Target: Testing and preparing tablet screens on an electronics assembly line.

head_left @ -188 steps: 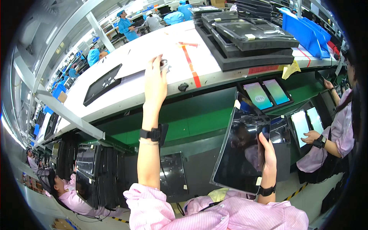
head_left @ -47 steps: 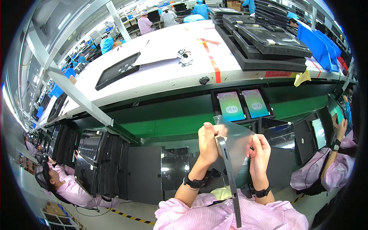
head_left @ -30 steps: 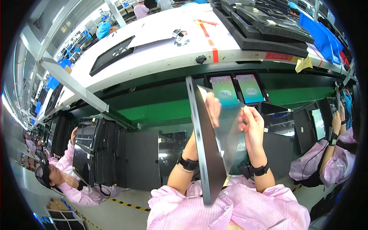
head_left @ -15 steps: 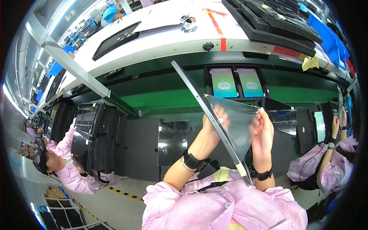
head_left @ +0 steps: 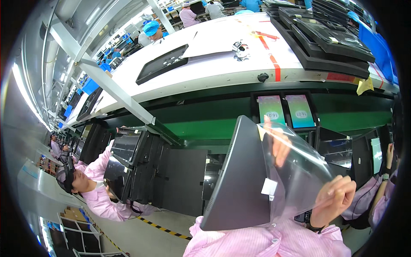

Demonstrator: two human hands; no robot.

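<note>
A dark grey tablet (head_left: 237, 184) is tilted up in front of my chest, its broad plain face toward me. From its right edge spreads a clear plastic film (head_left: 302, 171), bowed and shiny, with a white tab (head_left: 269, 187) near the tablet's edge. Behind the tablet and film is my left hand (head_left: 279, 145), closed on the tablet; its fingers show through the film, while its palm and wrist are hidden. My right hand (head_left: 336, 196) pinches the film's outer lower corner, held away from the tablet.
Two lit tablets (head_left: 286, 110) lie in a black tray beyond my hands, under a white shelf (head_left: 214, 73). Stacked black trays (head_left: 325, 43) stand at upper right. To the left, a person in pink (head_left: 96, 182) works beside stacked dark panels (head_left: 141, 171); another person's arm (head_left: 379, 188) is at right.
The tablet has turned from nearly edge-on to showing its broad grey face. My right hand has moved down and right, with the film spread wider. The whole view has shifted.
</note>
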